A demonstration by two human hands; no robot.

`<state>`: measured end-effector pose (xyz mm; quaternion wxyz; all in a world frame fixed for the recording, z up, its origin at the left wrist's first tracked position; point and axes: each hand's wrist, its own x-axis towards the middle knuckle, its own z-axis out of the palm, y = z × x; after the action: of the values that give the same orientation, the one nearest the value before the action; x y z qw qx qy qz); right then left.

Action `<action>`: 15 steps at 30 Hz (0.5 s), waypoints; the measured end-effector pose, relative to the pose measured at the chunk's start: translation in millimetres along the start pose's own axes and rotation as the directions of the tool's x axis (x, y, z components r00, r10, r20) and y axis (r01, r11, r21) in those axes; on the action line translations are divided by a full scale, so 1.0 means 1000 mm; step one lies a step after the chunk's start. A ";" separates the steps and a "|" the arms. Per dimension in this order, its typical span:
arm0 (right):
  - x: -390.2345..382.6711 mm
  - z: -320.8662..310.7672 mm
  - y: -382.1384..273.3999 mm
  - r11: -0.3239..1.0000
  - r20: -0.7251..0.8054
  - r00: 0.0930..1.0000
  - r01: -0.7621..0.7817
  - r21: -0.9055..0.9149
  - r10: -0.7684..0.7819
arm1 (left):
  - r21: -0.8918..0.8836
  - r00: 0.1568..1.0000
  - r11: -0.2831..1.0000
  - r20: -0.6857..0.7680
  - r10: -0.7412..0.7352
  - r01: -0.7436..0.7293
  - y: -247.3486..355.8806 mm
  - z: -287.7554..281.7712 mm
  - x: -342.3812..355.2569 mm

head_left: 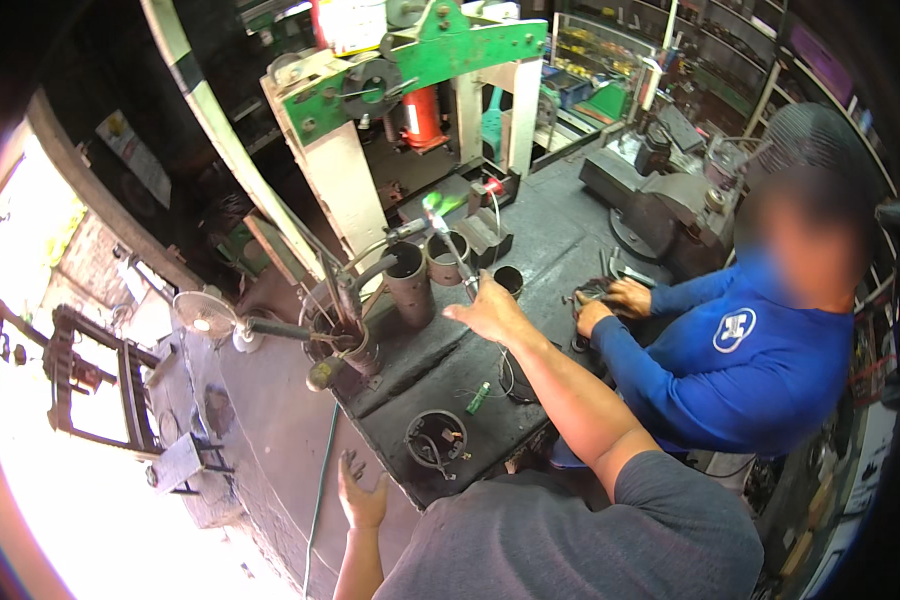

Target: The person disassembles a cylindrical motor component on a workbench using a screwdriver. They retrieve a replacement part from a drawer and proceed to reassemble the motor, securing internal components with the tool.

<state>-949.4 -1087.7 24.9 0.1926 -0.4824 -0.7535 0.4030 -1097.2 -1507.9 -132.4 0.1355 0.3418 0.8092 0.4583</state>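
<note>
My right hand (490,312) gripped a screwdriver (448,240), its tip hidden; my left hand (362,495) hung open, empty.

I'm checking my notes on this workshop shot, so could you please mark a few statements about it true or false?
1. The right hand holds a screwdriver with a green handle. True.
2. The left hand grips a metal cylinder. False: it is open and empty, held beside the bench.
3. A person in a blue shirt works at the bench. True.
4. That person's hands are raised in the air. False: they rest on a small dark part on the bench.
5. Metal cylinders stand on the bench. True.
</note>
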 end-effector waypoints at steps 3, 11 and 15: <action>0.015 0.007 0.015 0.983 0.076 0.990 -0.130 0.127 0.121 | -0.011 0.971 0.978 -0.123 -0.207 0.207 -0.032 -0.017 -0.035; -0.047 -0.103 0.047 0.962 -0.277 0.939 0.139 -0.236 -0.204 | 0.449 0.652 0.586 0.011 -0.758 0.674 -0.154 -0.045 -0.213; -0.078 -0.146 0.055 0.813 -0.190 0.975 -0.015 -0.582 -0.118 | 0.579 0.306 0.295 0.081 -0.949 0.760 -0.195 -0.051 -0.291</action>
<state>-783.0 -1084.0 77.1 0.1285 -0.5385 -0.8274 0.0941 -995.3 -1806.0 -294.7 0.4513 -0.0531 0.8904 0.0286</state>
